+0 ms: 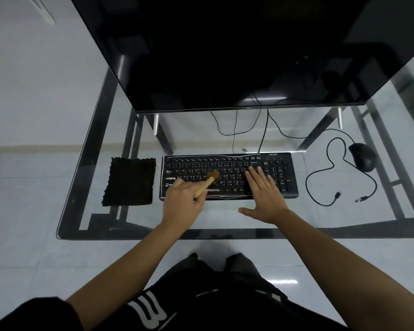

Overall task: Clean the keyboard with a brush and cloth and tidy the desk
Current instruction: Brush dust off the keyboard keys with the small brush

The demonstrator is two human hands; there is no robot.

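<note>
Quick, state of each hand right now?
Left hand: closed round the brush, bristles on the keyboard.
Right hand: open, fingers flat on the keyboard.

monitor (225, 56) top cut off, brush (209, 180) handle end hidden in left hand (184, 203), keyboard (230, 174) legends unreadable

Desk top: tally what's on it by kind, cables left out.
Brush: 1, held in the left hand
Cloth: 1
Keyboard: 1
Mouse: 1
Monitor: 1
Total: 5
</note>
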